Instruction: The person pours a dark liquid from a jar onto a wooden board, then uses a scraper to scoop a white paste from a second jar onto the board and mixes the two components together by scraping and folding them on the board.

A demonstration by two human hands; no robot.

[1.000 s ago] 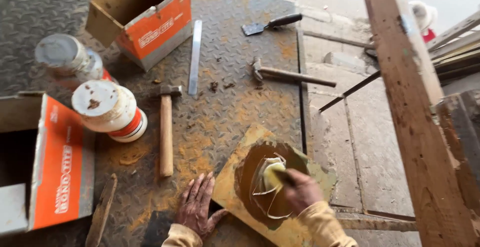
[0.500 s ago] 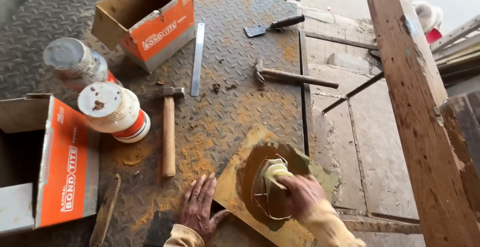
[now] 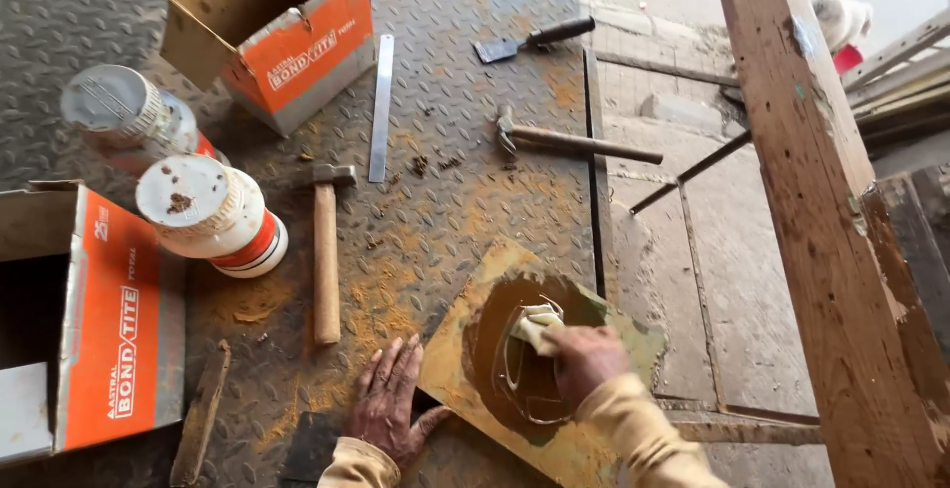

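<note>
Bumpy metal table (image 3: 465, 132), dusty and orange, holds everything. On it, the right hand (image 3: 586, 359) pinches a pale scraper (image 3: 532, 326) in brown goo (image 3: 515, 359) on a yellow board (image 3: 475, 349). The left hand (image 3: 388, 404) lies flat and open beside the board's edge. That board pokes over the table side, so a hard push might tip it, and goo could drip down. A wooden hammer (image 3: 325, 250) lies near, and two white tubs (image 3: 213, 216) stand farther off.
</note>
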